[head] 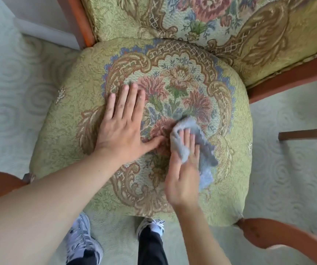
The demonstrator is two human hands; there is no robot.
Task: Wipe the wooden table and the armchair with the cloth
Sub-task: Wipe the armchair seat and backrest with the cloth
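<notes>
My right hand (184,169) lies on the gray cloth (194,146), fingers fairly straight, pressing it down on the chair seat (230,169). Part of the cloth is bunched up over my fingers, so I cannot tell if my thumb pinches it. The cloth sits a little right of the middle of the seat, on the flower pattern, and it looks blurry, so I think it is mid-wipe. My left hand (123,123) is flat and spread, holding nothing. It rests on the seat just beside the cloth, thumb close to it. I think it steadies me and the cushion. Around the seat I see the flowered chair back (201,20) and the red-brown wooden arms (279,238). The wooden desk is not clearly in view; a dark wooden edge (306,134) at the right may be part of it, but I cannot tell. To do this step well, I would flatten the cloth so more of it touches the fabric, press gently, and wipe in long strokes from the back toward the front. I would lift my left hand to clean under it. The edges, the back and the wooden arms need wiping too.
</notes>
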